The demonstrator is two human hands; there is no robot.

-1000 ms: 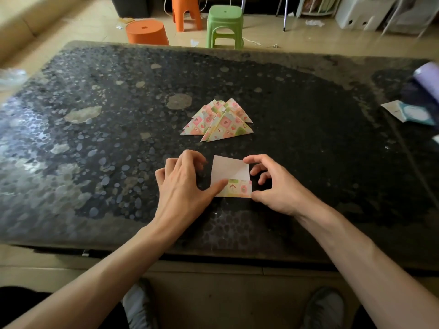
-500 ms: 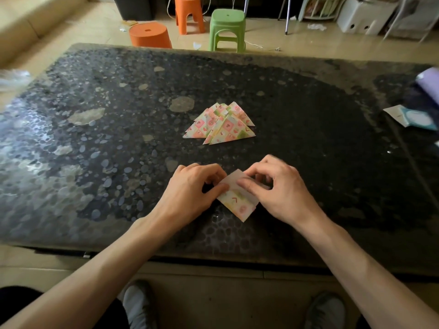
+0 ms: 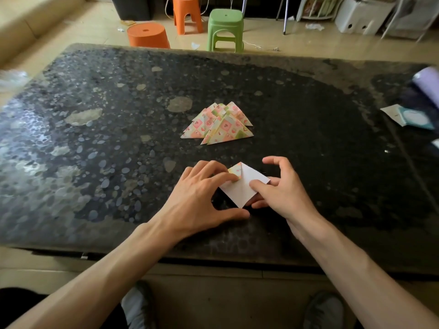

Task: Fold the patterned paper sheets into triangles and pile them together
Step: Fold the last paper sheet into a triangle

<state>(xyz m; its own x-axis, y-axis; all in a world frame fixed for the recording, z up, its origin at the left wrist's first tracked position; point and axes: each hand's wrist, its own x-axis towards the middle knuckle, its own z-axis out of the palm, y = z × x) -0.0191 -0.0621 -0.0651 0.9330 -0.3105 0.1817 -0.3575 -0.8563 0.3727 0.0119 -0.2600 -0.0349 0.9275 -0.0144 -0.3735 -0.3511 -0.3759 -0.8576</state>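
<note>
A small paper sheet (image 3: 242, 188) lies as a diamond near the front of the dark speckled table (image 3: 118, 138), white side up, with a patterned flap turned over at its upper left. My left hand (image 3: 197, 200) presses straight fingertips on that flap, thumb stretched along the table below. My right hand (image 3: 285, 193) pinches the sheet's right corner, thumb on top and fingers under the lower right edge. Beyond the hands rests a pile of several folded patterned triangles (image 3: 221, 124), fanned and overlapping.
At the table's right edge lie a white and teal packet (image 3: 411, 117) and a purple roll (image 3: 427, 79). On the floor past the far edge stand two orange stools (image 3: 148, 35) and a green stool (image 3: 225, 27). My shoes show under the near edge.
The sheet was turned from square to a diamond and flipped, so its white side now faces up. Both hands shifted their hold around it. The pile has not moved.
</note>
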